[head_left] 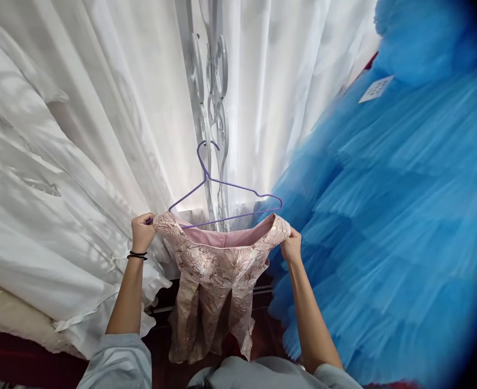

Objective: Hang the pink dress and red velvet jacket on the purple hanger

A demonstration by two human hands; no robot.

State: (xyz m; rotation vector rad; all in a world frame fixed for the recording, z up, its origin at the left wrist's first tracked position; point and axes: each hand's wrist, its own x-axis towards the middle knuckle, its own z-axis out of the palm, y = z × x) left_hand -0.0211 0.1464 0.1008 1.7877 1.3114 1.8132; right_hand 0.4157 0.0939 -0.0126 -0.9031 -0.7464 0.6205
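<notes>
A pink dress [217, 265] with a shiny gold pattern hangs spread between my two hands, its neckline open toward me. My left hand [142, 231] is closed on the left shoulder of the dress, and the tip of a purple hanger [238, 186] shows beside its fingers. That hanger's left arm runs into the left shoulder; its right arm sticks out above the neckline, outside the right shoulder. My right hand [291, 246] pinches the right shoulder. The hanger's hook overlaps an ornate grey metal frame [221, 70]; whether it is hooked there I cannot tell.
White curtains [141, 81] hang behind the frame. White gowns [52, 216] fill the left side. On the right a large blue tiered tulle gown [384, 216] stands close to my right arm, with a white tag [376, 89] on it. Dark red floor [268, 324] shows below.
</notes>
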